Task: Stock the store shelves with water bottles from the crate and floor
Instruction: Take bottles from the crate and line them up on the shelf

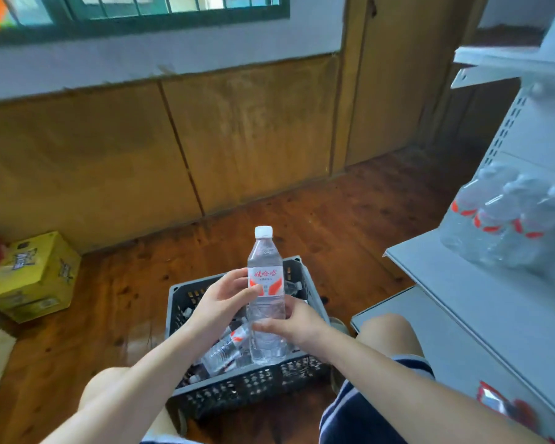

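Now my right grip (297, 325) wraps the upright bottle (266, 283) low, left grip (225, 299) curls at its label, above the crate (237, 389) at six o'clock; blurred packs (507, 225), probably water, sit on the shelf (462, 283) at three.

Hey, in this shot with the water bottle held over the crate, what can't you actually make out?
Head view: number of bottles left in the crate; the held bottle, left hand and right hand cover them.
Head view: shelf bottles at the right edge; blurred, count and labels unreadable.
Head view: print on the yellow box; blurred and too small.
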`<act>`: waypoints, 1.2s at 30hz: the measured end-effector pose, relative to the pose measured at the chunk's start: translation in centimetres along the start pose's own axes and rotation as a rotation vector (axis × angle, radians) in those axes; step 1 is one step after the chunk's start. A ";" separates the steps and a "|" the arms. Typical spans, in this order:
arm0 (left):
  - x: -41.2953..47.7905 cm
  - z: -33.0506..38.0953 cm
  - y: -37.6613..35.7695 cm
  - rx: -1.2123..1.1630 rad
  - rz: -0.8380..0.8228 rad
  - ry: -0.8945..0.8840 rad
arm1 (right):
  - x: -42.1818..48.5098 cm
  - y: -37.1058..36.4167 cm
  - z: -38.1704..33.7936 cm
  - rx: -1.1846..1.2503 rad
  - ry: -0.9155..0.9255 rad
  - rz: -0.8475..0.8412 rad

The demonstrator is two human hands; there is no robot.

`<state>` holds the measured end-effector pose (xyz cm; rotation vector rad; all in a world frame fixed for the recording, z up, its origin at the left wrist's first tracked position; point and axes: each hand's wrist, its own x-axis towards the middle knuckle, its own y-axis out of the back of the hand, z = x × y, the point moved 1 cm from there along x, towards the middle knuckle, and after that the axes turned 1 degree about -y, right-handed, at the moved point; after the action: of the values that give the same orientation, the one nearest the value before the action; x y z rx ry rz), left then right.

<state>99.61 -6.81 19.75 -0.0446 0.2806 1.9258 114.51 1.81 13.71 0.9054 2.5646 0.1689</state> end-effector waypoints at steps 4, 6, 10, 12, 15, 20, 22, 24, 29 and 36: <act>-0.9 0.6 -1.0 0.041 0.067 -0.016 | -1.8 0.7 -0.6 -0.039 -0.005 -0.033; -1.2 1.1 -1.7 0.016 0.071 -0.016 | -2.9 1.3 -0.9 -0.037 -0.017 -0.038; -1.4 1.9 -3.1 0.005 0.070 -0.064 | -5.2 2.5 -1.2 -0.009 -0.016 0.033; -1.5 1.6 -3.6 0.002 0.096 -0.096 | -5.8 2.5 -0.9 -0.015 -0.015 0.076; -1.5 0.8 -4.2 0.011 0.096 -0.120 | -6.8 2.4 -0.5 -0.004 0.002 0.161; -1.0 0.0 -5.6 0.039 0.032 -0.121 | -7.9 3.0 1.0 -0.009 -0.032 0.295; -0.3 0.4 -6.6 0.058 -0.022 -0.128 | -8.4 3.7 1.8 0.033 -0.051 0.326; 0.5 1.0 -8.2 0.086 -0.093 -0.143 | -9.7 4.6 2.1 0.075 -0.067 0.372; 1.7 2.0 -14.0 0.146 -0.296 -0.189 | -12.6 7.9 4.3 0.049 -0.149 0.477; 5.2 3.1 -22.7 0.217 -0.543 -0.256 | -14.4 14.0 9.2 0.060 -0.252 0.695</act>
<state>119.04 6.33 17.94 0.2456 0.2705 1.3364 136.49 3.52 13.74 1.6908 1.9454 0.1611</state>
